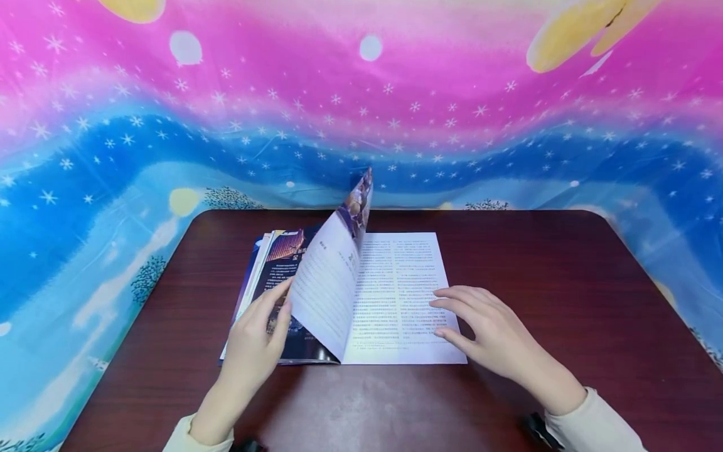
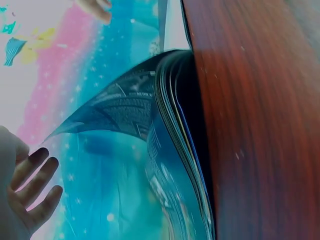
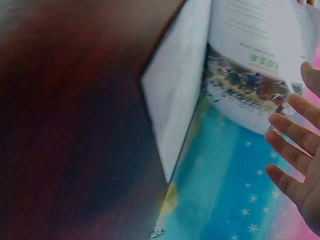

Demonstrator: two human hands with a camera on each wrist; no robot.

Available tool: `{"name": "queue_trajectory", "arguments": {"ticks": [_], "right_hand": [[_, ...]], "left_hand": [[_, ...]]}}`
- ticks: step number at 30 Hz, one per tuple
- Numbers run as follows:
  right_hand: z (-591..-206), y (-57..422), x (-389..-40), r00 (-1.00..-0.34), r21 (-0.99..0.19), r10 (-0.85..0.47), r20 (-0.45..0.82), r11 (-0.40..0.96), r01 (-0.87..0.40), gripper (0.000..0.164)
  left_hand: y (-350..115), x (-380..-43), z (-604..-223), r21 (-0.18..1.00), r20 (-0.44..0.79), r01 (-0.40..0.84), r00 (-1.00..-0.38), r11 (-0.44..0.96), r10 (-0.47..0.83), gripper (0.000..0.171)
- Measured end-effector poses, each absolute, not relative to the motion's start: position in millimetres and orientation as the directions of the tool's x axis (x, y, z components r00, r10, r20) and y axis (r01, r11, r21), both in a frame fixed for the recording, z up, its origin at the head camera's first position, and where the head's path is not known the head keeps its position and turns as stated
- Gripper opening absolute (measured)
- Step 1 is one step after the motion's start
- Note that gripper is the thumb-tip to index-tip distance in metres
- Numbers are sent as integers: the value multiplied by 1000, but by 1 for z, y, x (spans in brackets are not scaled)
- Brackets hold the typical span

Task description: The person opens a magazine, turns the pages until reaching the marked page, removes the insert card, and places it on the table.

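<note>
An open magazine (image 1: 403, 289) lies on the dark wooden table, its right side a white page of printed text. One page (image 1: 324, 282) stands up from the spine, curving to the left, with a colour picture near its top. My left hand (image 1: 254, 333) pinches the outer edge of this page between thumb and index finger; the left wrist view shows the page (image 2: 110, 107) stretching to that hand (image 2: 30, 200). Over the outer edge of the right page is my right hand (image 1: 480, 320), fingers spread and holding nothing. Beneath the raised page, dark printed pages (image 1: 282, 263) show on the left.
The brown table (image 1: 565, 282) extends around the magazine on every side. Behind it hangs a pink and blue cloth (image 1: 429, 125) with snowflakes, reaching the table's back edge. Dark straps (image 1: 539, 430) show near both wrists.
</note>
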State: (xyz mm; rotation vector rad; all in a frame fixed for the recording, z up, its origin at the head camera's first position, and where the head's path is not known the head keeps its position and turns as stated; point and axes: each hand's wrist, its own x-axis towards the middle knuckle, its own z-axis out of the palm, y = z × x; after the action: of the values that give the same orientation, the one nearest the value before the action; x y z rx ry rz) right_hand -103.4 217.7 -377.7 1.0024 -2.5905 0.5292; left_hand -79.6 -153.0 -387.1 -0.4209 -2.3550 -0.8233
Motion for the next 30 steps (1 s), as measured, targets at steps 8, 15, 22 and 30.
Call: {"name": "queue_trajectory", "arguments": {"ticks": [8, 15, 22, 30], "right_hand": [[-391, 232, -104, -672, -195, -631, 387, 656, -729, 39], [-397, 241, -103, -758, -217, -629, 174, 726, -652, 48], [-403, 245, -101, -794, -219, -608, 26, 771, -598, 53], [-408, 247, -102, -807, -226, -590, -28, 790, -570, 56]], "left_hand": [[-181, -71, -388, 495, 518, 281, -855, 822, -19, 54], [-196, -60, -392, 523, 355, 142, -933, 840, -63, 58], [-206, -58, -395, 500, 187, 15, -978, 866, -91, 64], [-219, -56, -398, 479, 43, -77, -993, 874, -111, 62]]}}
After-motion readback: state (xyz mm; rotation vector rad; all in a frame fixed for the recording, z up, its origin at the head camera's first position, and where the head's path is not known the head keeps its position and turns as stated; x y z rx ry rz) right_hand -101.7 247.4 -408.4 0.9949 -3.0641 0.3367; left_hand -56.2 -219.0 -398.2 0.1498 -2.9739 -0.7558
